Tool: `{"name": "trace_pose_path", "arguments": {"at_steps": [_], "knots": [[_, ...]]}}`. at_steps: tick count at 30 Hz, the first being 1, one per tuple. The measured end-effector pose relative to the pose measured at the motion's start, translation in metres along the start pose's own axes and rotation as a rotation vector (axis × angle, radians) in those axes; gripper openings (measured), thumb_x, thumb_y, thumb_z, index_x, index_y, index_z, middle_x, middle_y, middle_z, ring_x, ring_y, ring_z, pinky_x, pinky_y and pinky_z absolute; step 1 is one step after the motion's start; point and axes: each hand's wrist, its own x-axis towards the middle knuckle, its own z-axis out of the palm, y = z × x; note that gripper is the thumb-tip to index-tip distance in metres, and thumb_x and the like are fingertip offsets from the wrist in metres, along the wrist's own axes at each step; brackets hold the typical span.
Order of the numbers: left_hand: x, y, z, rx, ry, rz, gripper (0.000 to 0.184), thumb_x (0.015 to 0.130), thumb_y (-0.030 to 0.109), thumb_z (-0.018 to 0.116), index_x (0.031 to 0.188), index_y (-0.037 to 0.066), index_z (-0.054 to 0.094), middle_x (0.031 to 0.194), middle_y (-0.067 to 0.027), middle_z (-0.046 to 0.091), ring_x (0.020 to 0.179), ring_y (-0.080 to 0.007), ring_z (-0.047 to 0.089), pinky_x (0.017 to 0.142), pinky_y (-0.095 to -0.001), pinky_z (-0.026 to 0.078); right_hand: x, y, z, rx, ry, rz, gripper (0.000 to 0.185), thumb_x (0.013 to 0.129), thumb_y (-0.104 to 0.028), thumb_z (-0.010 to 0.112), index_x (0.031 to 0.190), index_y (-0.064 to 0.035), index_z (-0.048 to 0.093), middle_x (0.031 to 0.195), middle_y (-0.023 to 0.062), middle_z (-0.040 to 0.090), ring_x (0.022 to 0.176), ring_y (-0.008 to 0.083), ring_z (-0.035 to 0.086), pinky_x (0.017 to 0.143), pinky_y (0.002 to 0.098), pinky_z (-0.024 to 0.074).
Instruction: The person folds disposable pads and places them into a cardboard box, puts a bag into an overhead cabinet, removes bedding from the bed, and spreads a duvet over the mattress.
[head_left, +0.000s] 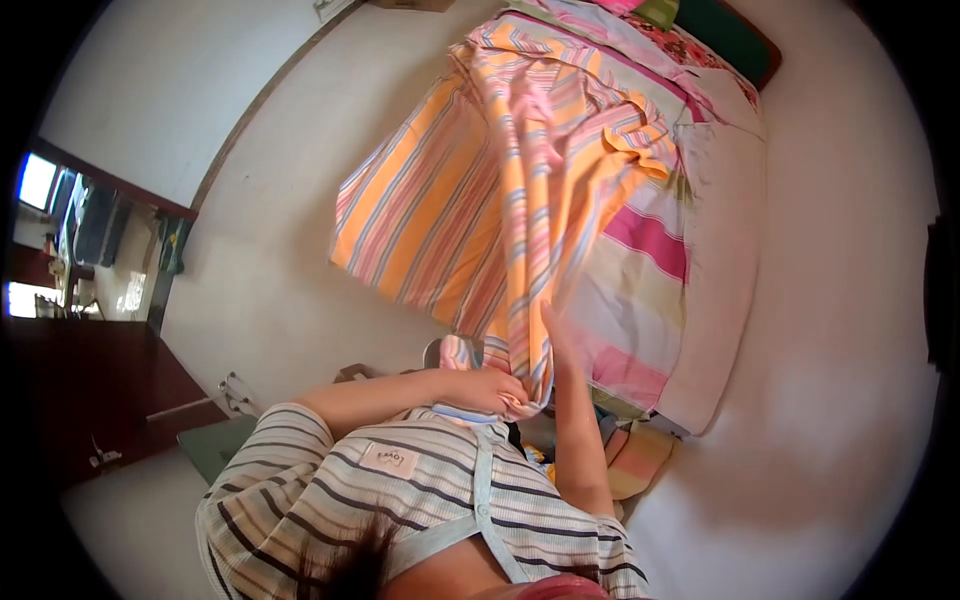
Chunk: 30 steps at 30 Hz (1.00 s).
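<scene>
Striped sheet (420, 210) lies over the person's left and middle part of the bed (725, 250), a gathered length running down to the hands. Biggest risk, we judge: a hard tug drags the whole sheet footward, since the broad panel looks loose and we see nothing pinning it. Next: the long gathers could twist, being bunched so tightly. Smallest: a fold could slip out at the held end. Room looks widest along the pale floor (270, 210) on the left; the bed's edge there is under cloth, so we can't tell how much overhangs. On the right, the pink-banded cover (640, 290) shows down to the foot edge. Tight spot: a yellowish item (642, 462) near the right forearm, maybe a snag. Left hand (488, 390) has fingers curled round the gathered end; right hand (562, 340) is blurred beside the gathers, grip unclear to us.
</scene>
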Motion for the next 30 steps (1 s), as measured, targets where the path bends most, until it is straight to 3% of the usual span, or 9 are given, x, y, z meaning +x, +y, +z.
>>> {"name": "trace_pose_path", "arguments": {"at_steps": [6,8,11,13,15,16,21,23,30], "knots": [[-0.038,-0.009,-0.022,0.000,0.117,-0.098,0.045,0.071,0.007,0.056,0.114,0.006,0.045,0.097,-0.0098,0.054,0.097,-0.0164,0.050,0.082,-0.0271,0.039,0.060,0.010,-0.023,-0.253,0.231,-0.342,0.034,0.075,-0.004,0.048,0.108,0.0013,0.045,0.091,0.0089,0.054,0.074,0.0162,0.056,0.063,0.0258,0.0459],[-0.062,-0.028,-0.026,-0.489,0.490,-0.064,0.061,0.067,-0.002,0.055,0.123,0.009,0.035,0.116,-0.0119,0.042,0.106,-0.0209,0.044,0.087,-0.0302,0.036,-0.002,-0.036,0.083,-0.249,0.284,-0.430,0.030,0.076,-0.002,0.044,0.105,0.0022,0.047,0.087,0.0119,0.055,0.072,0.0182,0.056,0.062,0.0263,0.0454],[-0.097,-0.016,-0.041,-0.772,0.742,-0.239,0.078,0.063,-0.006,0.056,0.131,0.012,0.021,0.122,-0.0125,0.037,0.114,-0.0222,0.037,0.092,-0.0325,0.034,-0.013,-0.018,0.116,-1.385,0.307,-0.372,0.028,0.084,-0.011,0.036,0.106,0.0014,0.045,0.089,0.0227,0.052,0.084,0.0309,0.053,0.075,0.0328,0.0403],[-0.121,-0.034,-0.055,-0.474,0.957,-0.065,0.082,0.062,-0.004,0.057,0.132,0.013,0.017,0.127,-0.0152,0.031,0.117,-0.0275,0.033,0.092,-0.0351,0.034,-0.040,-0.004,0.178,-1.220,0.182,-0.184,0.027,0.086,-0.014,0.040,0.105,0.0020,0.046,0.098,0.0243,0.051,0.095,0.0339,0.049,0.081,0.0383,0.0384],[-0.137,-0.025,-0.063,-0.051,0.823,-0.144,0.085,0.061,-0.004,0.056,0.133,0.016,0.015,0.128,-0.0162,0.029,0.119,-0.0299,0.031,0.092,-0.0350,0.033,-0.029,0.080,0.144,-1.538,-0.248,-0.946,0.028,0.076,-0.003,0.043,0.103,0.0012,0.048,0.099,0.0226,0.051,0.095,0.0355,0.049,0.082,0.0399,0.0397],[-0.146,-0.020,-0.066,0.378,0.665,-0.211,0.088,0.060,-0.005,0.055,0.134,0.018,0.013,0.130,-0.0173,0.026,0.120,-0.0322,0.028,0.092,-0.0348,0.032,-0.037,0.102,0.153,-1.403,-0.323,-0.796,0.031,0.071,0.000,0.044,0.102,-0.0011,0.049,0.095,0.0217,0.051,0.092,0.0360,0.049,0.079,0.0399,0.0410],[-0.177,-0.051,-0.068,0.099,0.558,-0.293,0.040,0.060,-0.007,0.050,0.097,0.007,0.055,0.099,-0.0157,0.049,0.103,-0.0322,0.042,0.084,-0.0345,0.035,-0.062,0.066,0.193,-1.367,-0.547,-0.185,0.034,0.076,-0.029,0.051,0.101,-0.0059,0.052,0.089,0.0148,0.055,0.082,0.0302,0.054,0.071,0.0356,0.0426],[-0.181,-0.061,-0.067,0.105,0.601,-0.258,0.039,0.059,-0.008,0.050,0.095,0.006,0.055,0.097,-0.0149,0.049,0.101,-0.0322,0.043,0.083,-0.0348,0.036,-0.047,0.051,0.171,-1.356,-0.223,-0.106,0.033,0.077,-0.034,0.054,0.091,-0.0040,0.057,0.085,0.0142,0.058,0.080,0.0281,0.056,0.067,0.0358,0.0448],[-0.187,-0.032,-0.058,0.279,0.686,-0.123,0.031,0.053,-0.010,0.049,0.081,0.004,0.056,0.087,-0.0133,0.051,0.091,-0.0306,0.048,0.076,-0.0342,0.040,0.127,-0.005,0.120,-1.632,0.077,-0.906,0.050,0.070,-0.028,0.064,0.108,-0.0015,0.045,0.096,0.0190,0.052,0.090,0.0351,0.049,0.075,0.0408,0.0414]]}}
